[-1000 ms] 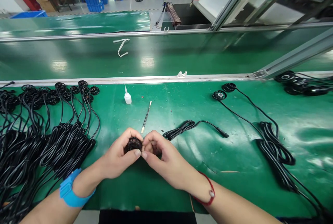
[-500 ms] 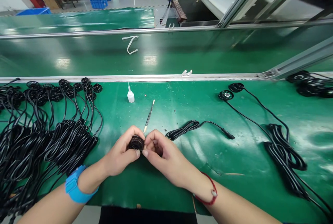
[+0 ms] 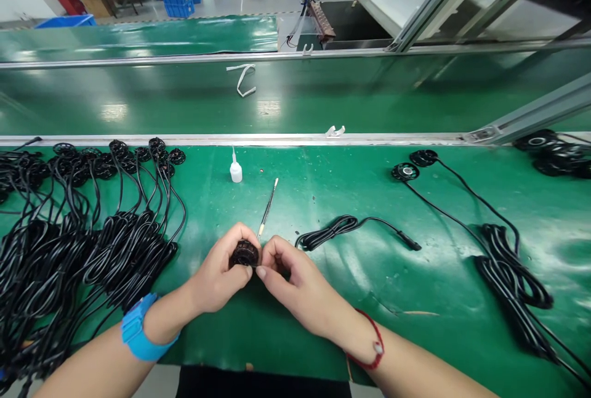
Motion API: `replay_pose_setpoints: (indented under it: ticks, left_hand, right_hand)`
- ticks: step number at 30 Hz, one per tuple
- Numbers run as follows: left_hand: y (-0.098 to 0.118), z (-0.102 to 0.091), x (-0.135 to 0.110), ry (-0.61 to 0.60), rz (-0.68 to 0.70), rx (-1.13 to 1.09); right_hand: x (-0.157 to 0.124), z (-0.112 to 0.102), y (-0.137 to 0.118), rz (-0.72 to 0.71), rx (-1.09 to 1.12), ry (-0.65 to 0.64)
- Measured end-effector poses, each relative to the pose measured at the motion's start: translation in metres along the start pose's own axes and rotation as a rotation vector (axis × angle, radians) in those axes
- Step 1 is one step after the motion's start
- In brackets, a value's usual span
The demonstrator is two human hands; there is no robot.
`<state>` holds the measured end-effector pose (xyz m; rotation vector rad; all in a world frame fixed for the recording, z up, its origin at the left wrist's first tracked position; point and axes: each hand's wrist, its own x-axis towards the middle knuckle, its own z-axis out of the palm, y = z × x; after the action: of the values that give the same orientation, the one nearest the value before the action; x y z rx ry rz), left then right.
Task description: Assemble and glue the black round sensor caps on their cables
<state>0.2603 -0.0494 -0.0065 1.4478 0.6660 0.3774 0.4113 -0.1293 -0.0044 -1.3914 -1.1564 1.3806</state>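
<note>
My left hand (image 3: 220,278) is closed round a small black round part (image 3: 244,253), held tilted above the green bench. Right beside it, my right hand (image 3: 292,281) has thumb and forefinger pinched together at the part's edge; what lies between those fingertips is too small to make out. A bundled black cable (image 3: 339,228) lies to the right of my hands, its plug end pointing right; its other end runs behind my right hand. Just beyond my hands lies a thin brush (image 3: 268,208), and past it stands a small white dropper bottle (image 3: 236,171).
On the left lies a big pile of coiled black cables (image 3: 115,250) with round black ends. Two more corded round parts (image 3: 405,170) lie on the right. A metal rail (image 3: 198,140) crosses behind the bench top, carrying a white clip (image 3: 335,131). A slanted metal post (image 3: 530,116) stands at right.
The whole view has shifted slightly. My right fingertips have moved a little apart from my left thumb; the left hand keeps the round part in the same grip.
</note>
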Motion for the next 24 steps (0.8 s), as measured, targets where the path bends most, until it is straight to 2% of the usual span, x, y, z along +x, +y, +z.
replay_pose_setpoints:
  ticks: [7, 17, 24]
  left_hand:
    - [-0.0012, 0.0011, -0.0002, 0.009, 0.017, 0.005]
    - [-0.0042, 0.001, 0.0016, -0.036, -0.125, -0.182]
    - [-0.0063, 0.0043, 0.0023, 0.033, -0.172, -0.167]
  right_hand:
    - [0.0006, -0.0009, -0.0006, 0.003, -0.015, 0.004]
    - [0.0045, -0.0053, 0.0015, 0.057, 0.031, 0.017]
    - [0.0067, -0.0067, 0.0076, 0.087, 0.081, 0.012]
